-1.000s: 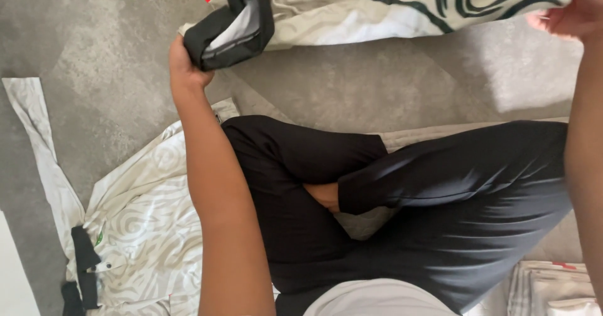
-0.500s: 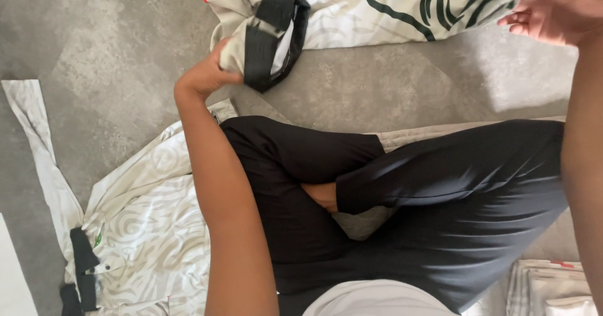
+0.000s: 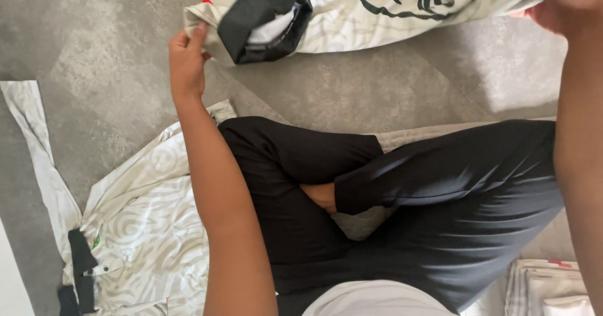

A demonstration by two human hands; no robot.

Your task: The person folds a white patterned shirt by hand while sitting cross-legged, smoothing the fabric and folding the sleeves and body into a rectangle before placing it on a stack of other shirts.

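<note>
a person sits cross-legged on a grey carpet (image 3: 113, 46), black trousers (image 3: 408, 190) filling the middle of the view. both arms reach forward and hold a cream shirt with dark green swirling lines (image 3: 389, 5) stretched out just above the floor at the top of the picture.

no box, bag or basket shows here. the nearest thing to a holder is the shirt's black cuffed sleeve end (image 3: 264, 21), which gapes open toward the camera; inside it only white lining cloth can be seen.

the left hand (image 3: 187, 61) grips the shirt's left edge. its fingers are curled and pressed together over the hem, with the cloth pinched between thumb and fingertips, and the black sleeve end lies just beside them to the right, close but not under them. the right hand (image 3: 562, 5) is at the top right corner, partly cut off by the frame; its fingers are bent over the shirt's other end and hold it, though the exact pinch cannot be told. the shirt spans the gap between the two hands, sagging a little in the middle.

a second pale patterned shirt with black trim (image 3: 138, 228) lies spread flat on the carpet by the left knee. a stack of folded pale garments (image 3: 546, 288) rests at the bottom right, beside the right thigh.
</note>
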